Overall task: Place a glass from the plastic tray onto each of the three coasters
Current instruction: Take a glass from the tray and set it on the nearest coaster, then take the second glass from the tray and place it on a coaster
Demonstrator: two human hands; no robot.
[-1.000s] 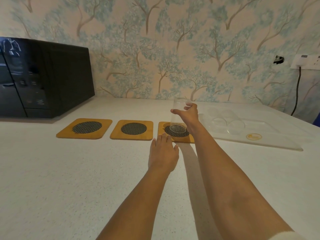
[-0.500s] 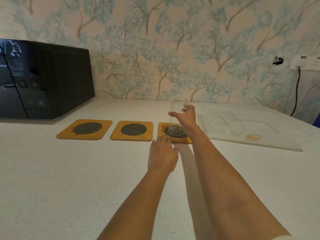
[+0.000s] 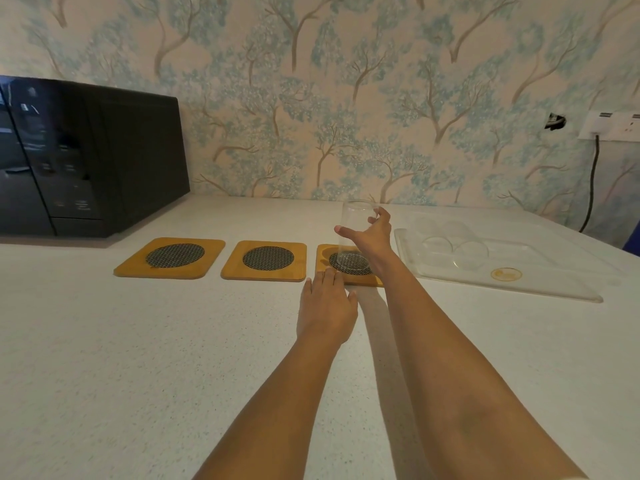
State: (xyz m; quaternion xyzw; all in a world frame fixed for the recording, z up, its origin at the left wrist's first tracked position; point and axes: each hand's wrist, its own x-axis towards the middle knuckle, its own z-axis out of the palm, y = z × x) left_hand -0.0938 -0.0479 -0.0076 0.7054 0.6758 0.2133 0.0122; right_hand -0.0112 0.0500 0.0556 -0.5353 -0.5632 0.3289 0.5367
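Three bamboo coasters with dark mesh discs lie in a row: the left coaster, the middle coaster and the right coaster. A clear glass stands upright on the right coaster's disc. My right hand is wrapped around it, thumb in front, fingers behind. My left hand lies flat on the counter, fingertips at the right coaster's front edge. The clear plastic tray at the right holds two more glasses lying on their sides.
A black microwave stands at the back left on the white speckled counter. A wall socket with a black cable is at the back right. Patterned wallpaper closes off the back.
My right hand has lowered the glass until it stands on the right coaster. My left hand has stayed in place.
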